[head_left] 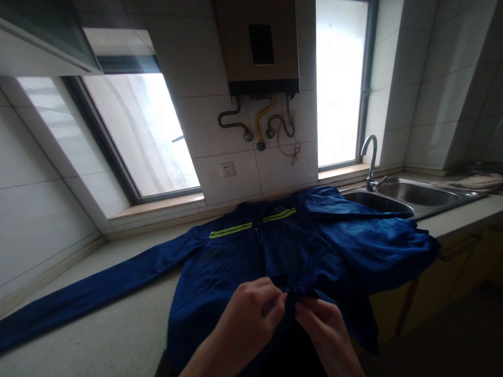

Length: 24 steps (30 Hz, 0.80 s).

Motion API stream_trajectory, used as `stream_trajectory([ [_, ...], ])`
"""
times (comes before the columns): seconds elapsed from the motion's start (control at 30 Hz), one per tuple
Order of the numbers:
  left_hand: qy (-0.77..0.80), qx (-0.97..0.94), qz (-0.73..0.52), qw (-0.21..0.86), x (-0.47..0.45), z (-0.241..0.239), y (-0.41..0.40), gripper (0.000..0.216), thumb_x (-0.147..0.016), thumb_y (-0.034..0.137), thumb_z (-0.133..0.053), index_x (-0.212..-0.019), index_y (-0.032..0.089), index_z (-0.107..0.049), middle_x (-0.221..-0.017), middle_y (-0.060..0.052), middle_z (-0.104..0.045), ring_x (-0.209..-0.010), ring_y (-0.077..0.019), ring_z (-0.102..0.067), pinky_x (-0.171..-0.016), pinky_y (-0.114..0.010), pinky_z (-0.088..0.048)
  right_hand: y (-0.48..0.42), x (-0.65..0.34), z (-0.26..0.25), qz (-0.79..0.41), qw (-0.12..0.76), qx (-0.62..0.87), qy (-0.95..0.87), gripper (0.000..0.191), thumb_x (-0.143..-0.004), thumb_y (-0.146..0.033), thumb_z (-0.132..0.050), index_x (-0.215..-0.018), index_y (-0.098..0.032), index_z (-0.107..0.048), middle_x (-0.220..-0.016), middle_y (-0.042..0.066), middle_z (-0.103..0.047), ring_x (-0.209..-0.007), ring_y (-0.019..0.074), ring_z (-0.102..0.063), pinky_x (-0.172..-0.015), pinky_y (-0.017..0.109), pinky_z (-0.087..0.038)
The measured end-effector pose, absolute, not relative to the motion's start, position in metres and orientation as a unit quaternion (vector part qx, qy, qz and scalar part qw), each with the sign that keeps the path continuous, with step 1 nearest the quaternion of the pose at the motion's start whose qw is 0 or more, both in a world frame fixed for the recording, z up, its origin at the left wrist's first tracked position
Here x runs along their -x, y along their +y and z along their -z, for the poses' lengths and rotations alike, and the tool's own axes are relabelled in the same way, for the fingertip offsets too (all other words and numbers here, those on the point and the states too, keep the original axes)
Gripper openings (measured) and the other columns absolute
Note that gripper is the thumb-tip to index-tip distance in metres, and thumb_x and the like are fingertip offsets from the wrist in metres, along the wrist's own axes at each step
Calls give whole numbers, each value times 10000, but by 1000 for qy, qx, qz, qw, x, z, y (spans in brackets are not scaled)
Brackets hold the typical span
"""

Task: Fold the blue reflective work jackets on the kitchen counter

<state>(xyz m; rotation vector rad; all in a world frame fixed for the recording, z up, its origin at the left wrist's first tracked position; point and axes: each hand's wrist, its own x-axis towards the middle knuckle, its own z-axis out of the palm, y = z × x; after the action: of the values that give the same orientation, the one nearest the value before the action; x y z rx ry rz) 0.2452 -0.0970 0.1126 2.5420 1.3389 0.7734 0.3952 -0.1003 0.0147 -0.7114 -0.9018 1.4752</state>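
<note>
Left hand (245, 314) and right hand (320, 319) both pinch the front hem of the blue work jacket (275, 251), fingers closed on cloth. Jacket lies flat on the countertop (118, 324), sleeve extended left. Sink (408, 196) at right.

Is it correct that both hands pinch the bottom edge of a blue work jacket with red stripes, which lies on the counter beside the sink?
Not quite: the stripes are yellow-green, not red. The head view shows the left hand and the right hand pinching the bottom edge of the blue work jacket with their fingers, and it lies on the counter beside the sink.
</note>
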Motion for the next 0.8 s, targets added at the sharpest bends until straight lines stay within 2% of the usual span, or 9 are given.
stream_trajectory([
  [0.13, 505, -781, -296, 219, -235, -112, -73, 332, -822, 425, -549, -709, 154, -704, -660, -7, -604, -590, -101, -526, -542, -207, -383, -104, -394, -15, -569, 589, 372, -437, 295, -665, -413, -741, -689, -121, -705, -674, 44, -642, -608, 143, -547, -553, 221, -444],
  [0.23, 490, -756, -291, 322, -236, -101, -65, 322, -732, 454, -652, -735, 138, -711, -672, -7, -624, -630, -110, -545, -554, -197, -405, -104, -392, -15, -507, 582, 405, -490, 308, -698, -438, -697, -677, -130, -701, -662, 45, -640, -614, 161, -553, -558, 226, -452],
  [0.33, 483, -731, -293, 384, -238, -95, -65, 326, -713, 442, -664, -772, 125, -706, -707, -9, -607, -566, -96, -532, -437, -175, -392, -104, -391, -11, -427, 586, 435, -534, 313, -742, -436, -647, -659, -137, -691, -624, 40, -622, -602, 160, -556, -561, 218, -456],
  [0.43, 483, -699, -305, 430, -239, -93, -66, 368, -694, 460, -672, -775, 102, -694, -722, -15, -589, -476, -73, -500, -344, -164, -363, -105, -388, -8, -396, 590, 440, -549, 338, -756, -448, -626, -632, -138, -679, -589, 37, -602, -538, 139, -540, -511, 207, -443],
  [0.6, 483, -637, -313, 513, -243, -87, -63, 378, -662, 461, -703, -737, 98, -627, -501, 45, -512, -364, -51, -409, -319, -166, -358, -109, -382, -9, -444, 612, 446, -479, 414, -742, -508, -626, -572, -130, -627, -429, -13, -452, -367, 66, -379, -345, 179, -317],
  [0.7, 473, -622, -333, 527, -249, -84, -66, 352, -681, 451, -683, -744, 117, -590, -448, 64, -468, -380, -73, -428, -343, -183, -389, -108, -377, -5, -523, 606, 421, -427, 435, -704, -550, -644, -635, -120, -637, -450, -12, -479, -317, 58, -365, -284, 174, -278],
  [0.8, 484, -648, -327, 489, -254, -87, -73, 319, -723, 438, -634, -746, 125, -576, -501, 51, -493, -411, -73, -433, -368, -178, -355, -107, -369, 7, -558, 638, 393, -356, 440, -682, -553, -662, -655, -115, -630, -471, -12, -496, -309, 61, -397, -272, 168, -302],
])
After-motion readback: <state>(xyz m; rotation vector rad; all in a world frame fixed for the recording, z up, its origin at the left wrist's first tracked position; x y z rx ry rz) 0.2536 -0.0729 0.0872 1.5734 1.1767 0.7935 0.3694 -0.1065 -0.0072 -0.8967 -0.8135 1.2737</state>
